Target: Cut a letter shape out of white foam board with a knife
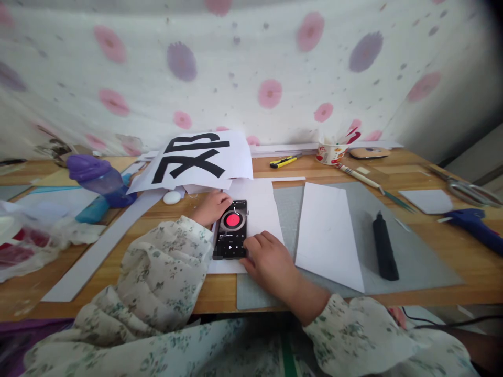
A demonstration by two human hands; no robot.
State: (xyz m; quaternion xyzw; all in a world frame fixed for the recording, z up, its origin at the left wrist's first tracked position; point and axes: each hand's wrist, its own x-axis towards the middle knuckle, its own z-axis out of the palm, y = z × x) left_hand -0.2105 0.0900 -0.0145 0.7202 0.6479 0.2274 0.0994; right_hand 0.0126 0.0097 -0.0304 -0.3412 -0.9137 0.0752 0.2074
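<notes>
One wooden bench (218,296) carries everything, with a grey cutting mat (412,262) along its near side and a plain white sheet (263,209) at the mat's left end. Over that sheet lies a phone (232,230), flat, its long axis running away from the person with a slight lean to the right. It sits between the left hand (212,208) and the right hand (275,269) — neither clearly nearer, since the left fingers are at its far-left corner and the right ones at its near-right corner. The left fingers are bent close together; the right thumb stands a little apart from the forefinger. Whether either set grips the phone, I cannot tell.

Counted: one mat, one sheet printed in bold black (192,159), one white panel (330,235), one phone, one black pen-shaped tool (384,246), one yellow cutter (285,161), one white oval object (172,197).
</notes>
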